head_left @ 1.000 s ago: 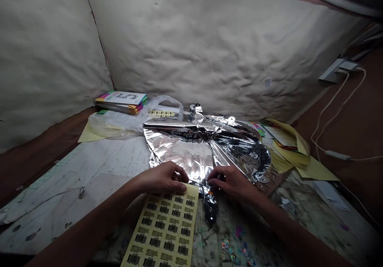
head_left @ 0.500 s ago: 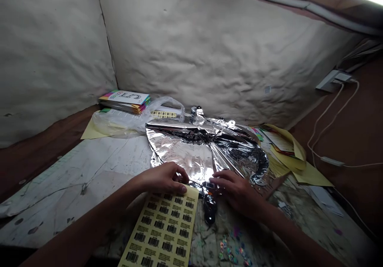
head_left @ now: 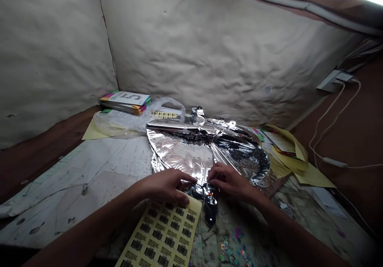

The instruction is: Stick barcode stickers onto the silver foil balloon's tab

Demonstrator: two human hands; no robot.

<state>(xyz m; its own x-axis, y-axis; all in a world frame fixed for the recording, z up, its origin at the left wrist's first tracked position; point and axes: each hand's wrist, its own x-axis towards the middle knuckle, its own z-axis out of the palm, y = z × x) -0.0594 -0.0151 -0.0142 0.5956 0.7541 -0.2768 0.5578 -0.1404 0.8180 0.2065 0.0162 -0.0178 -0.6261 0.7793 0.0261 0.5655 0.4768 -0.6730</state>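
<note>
Worktable (head_left: 128,149), stained and scuffed, carries your silver foil (head_left: 185,151), creased and glossy. Barcode sheet (head_left: 163,235) lies just off the foil's near edge. Your left hand (head_left: 167,184) holds the sheet's top in what looks like a light pinch, thumb above, index finger reaching to the foil. Your right hand (head_left: 229,181) is at the foil's near edge, fingers curled in; can't tell whether they pinch anything. Best handling, as I judge it: steady the foil with that left index, press gently with the right fingertips, smooth outward, don't drag the film. Glossy dark lobe (head_left: 211,211) juts from the foil's near edge, close by your right fingertips, and could snag; the sheet's corner crowds it. Around: yellow paper (head_left: 314,177) right of the foil; clear plastic bag (head_left: 119,121) at its far left, booklet stack (head_left: 128,98) behind; shiny bits (head_left: 229,251) on its near side, liable to stick.
</note>
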